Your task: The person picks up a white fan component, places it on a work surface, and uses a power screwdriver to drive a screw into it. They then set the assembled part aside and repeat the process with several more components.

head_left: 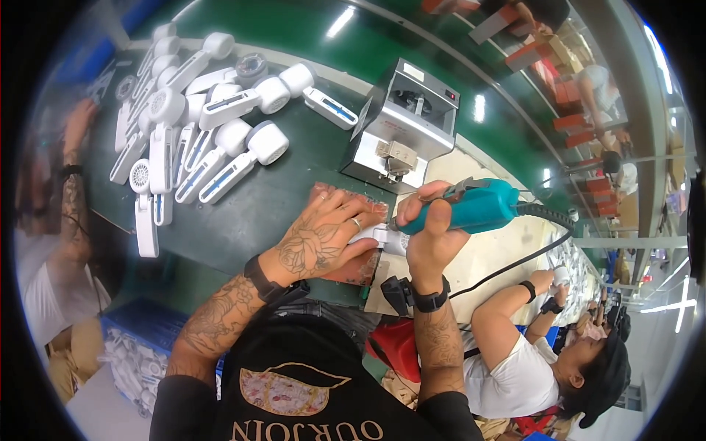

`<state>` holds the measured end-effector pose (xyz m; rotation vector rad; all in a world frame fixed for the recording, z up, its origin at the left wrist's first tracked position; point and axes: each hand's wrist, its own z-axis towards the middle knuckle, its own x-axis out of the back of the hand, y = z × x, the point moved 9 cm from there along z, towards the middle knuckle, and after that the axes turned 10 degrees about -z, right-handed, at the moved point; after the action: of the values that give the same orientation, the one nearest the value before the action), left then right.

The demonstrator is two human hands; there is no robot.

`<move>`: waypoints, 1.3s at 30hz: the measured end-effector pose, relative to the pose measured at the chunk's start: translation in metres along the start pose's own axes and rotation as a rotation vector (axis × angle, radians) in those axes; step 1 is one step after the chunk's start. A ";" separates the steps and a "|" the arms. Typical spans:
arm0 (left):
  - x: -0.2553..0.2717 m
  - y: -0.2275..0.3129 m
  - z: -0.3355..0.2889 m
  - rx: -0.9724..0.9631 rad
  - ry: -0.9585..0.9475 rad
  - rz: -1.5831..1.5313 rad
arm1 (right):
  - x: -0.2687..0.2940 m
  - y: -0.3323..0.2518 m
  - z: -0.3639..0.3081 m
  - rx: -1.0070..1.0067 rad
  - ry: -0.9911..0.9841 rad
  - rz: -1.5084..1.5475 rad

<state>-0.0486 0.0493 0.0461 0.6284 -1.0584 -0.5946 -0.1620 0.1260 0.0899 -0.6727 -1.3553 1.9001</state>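
Observation:
My right hand point(434, 246) is wrapped round a teal electric screwdriver point(482, 208) with a black cord, its tip pointing left. The tip meets a white handheld fan point(396, 242) lying on a worn reddish mat point(353, 273). My left hand point(316, 234) presses the fan down from the left, fingers bent over it and hiding much of the handle. Just beyond both hands stands a metal box, seemingly a screw feeder point(403, 162). Whether the bit sits in a screw is too small to tell.
Many white fans point(235, 165) lie piled at the far left of the green table point(294, 173). A blue crate point(140, 320) with white parts stands lower left. The cord point(507, 261) crosses the pale board. Co-workers sit at left and right point(507, 345).

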 end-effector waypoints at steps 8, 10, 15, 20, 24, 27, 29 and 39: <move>-0.001 0.003 0.002 -0.027 0.006 0.070 | -0.002 0.008 0.000 0.010 -0.023 0.031; -0.001 0.001 0.002 -0.022 -0.005 0.100 | -0.002 0.008 0.001 0.026 -0.028 0.021; 0.003 0.004 0.002 -0.030 0.043 0.086 | -0.003 0.000 0.010 -0.090 0.045 -0.095; 0.008 0.008 -0.002 -0.041 0.068 0.086 | -0.018 -0.021 0.048 0.152 0.101 -0.063; 0.005 0.007 -0.001 -0.036 0.052 0.094 | -0.021 -0.006 0.061 0.206 0.084 -0.059; 0.005 0.007 -0.001 -0.040 0.043 0.096 | -0.020 0.001 0.061 0.157 0.095 -0.047; 0.004 0.006 -0.001 -0.050 0.025 0.092 | -0.022 -0.004 0.054 0.112 0.111 -0.028; 0.005 0.005 0.003 -0.054 0.049 0.043 | 0.010 -0.027 -0.016 0.044 0.081 -0.050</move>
<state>-0.0485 0.0488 0.0542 0.5691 -1.0042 -0.5658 -0.1494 0.1490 0.1102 -0.6805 -1.2646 1.8378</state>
